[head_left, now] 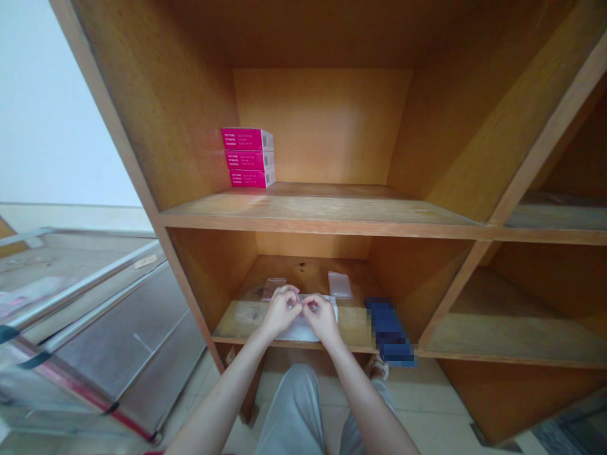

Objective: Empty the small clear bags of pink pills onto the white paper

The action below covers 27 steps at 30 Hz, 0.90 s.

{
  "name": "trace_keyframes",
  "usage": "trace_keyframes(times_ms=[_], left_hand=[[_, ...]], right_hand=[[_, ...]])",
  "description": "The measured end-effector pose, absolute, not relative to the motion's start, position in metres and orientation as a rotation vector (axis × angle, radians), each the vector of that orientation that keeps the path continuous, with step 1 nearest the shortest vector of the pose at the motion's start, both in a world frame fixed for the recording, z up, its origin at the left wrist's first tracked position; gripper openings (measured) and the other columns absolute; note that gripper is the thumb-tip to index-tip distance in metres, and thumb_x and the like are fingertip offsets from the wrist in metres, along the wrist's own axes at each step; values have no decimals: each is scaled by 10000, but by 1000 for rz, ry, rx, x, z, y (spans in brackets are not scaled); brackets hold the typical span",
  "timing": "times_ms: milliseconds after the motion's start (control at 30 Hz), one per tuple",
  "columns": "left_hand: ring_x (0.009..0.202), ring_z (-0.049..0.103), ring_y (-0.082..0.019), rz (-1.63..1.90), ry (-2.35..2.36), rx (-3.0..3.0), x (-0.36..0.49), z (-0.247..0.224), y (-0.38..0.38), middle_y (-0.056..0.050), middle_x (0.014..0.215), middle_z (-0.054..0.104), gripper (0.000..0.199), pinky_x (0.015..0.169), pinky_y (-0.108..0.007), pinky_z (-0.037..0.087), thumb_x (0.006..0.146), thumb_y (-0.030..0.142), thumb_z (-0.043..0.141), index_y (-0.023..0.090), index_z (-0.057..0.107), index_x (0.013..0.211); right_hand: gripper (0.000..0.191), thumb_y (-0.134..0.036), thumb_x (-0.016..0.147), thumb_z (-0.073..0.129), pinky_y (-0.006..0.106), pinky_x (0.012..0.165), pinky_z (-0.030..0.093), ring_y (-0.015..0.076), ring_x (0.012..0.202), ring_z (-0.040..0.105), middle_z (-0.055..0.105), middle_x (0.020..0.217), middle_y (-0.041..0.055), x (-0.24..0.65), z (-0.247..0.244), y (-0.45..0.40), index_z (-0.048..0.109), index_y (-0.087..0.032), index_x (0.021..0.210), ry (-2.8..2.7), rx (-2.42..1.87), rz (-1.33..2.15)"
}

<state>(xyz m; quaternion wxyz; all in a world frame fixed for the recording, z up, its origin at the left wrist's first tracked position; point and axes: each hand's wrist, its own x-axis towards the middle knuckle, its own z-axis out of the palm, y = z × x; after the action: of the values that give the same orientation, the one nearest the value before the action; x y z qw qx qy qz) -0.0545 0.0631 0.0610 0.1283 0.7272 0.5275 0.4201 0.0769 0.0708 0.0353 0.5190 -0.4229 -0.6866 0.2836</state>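
Observation:
My left hand [283, 309] and my right hand [320, 314] meet over the lower shelf, thumbs and forefingers pinched together close to each other. Something small and pale seems to be between the fingertips, too small to make out. Beneath them lies a white sheet or bag [298, 330], partly covered by my hands. A small clear plastic bag [274, 287] lies flat behind my left hand. Another flat, translucent plastic bag [339, 285] rests behind my right hand.
On the upper shelf [327, 205], three pink boxes [245, 158] are stacked at the left. A dark blue pixelated patch [391, 332] covers the lower shelf's right side. A metal-framed cart [109, 316] stands left of the wooden cabinet [322, 227]. My knees are below the shelf.

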Motion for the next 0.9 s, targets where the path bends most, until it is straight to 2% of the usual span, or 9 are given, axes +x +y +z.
trace_keyframes(times_ms=[900], left_hand=[[907,527,-192,1212,1537,2125,-54,66,61,-47,908,608,136,807,-336,393,616,113,536,173,464,517]], right_hand=[[125,-126,674,474,237,631,424,135,633,538,589,644,0,76,43,65,572,-191,631,-1624,-1015,655]])
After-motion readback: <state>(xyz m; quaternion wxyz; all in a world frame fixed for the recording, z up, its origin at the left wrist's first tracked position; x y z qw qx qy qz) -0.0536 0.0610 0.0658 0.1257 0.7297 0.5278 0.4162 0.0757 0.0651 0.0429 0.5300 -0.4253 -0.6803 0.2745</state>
